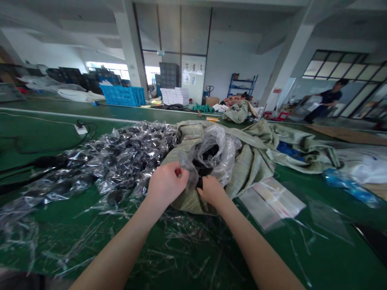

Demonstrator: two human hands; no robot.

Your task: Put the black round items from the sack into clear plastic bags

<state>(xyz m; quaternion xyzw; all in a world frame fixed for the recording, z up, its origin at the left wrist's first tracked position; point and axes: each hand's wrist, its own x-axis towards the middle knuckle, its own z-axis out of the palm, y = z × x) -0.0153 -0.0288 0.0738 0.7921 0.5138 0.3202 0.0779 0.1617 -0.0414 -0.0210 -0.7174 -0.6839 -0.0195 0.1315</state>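
Note:
A clear plastic bag [190, 168] is pinched in my closed left hand [167, 181]. Just to its right, my right hand [213, 192] is closed on a dark item [200, 183], mostly hidden by the fingers. Behind both hands, a green woven sack [250, 169] lies with its mouth spread and a clear liner [225, 159] bunched inside. Black items [208, 155] show within the liner; their exact kind cannot be made out. To the left spreads a large heap of black rounded items in clear wrappers [121, 155].
Flat clear bags [272, 201] lie right of the sack, and plastic strips [193, 229] litter the green floor nearer me. A second sack [311, 151] is farther right. Behind stand a blue crate [122, 95] and white stacks [175, 96]. A person [328, 98] bends at far right.

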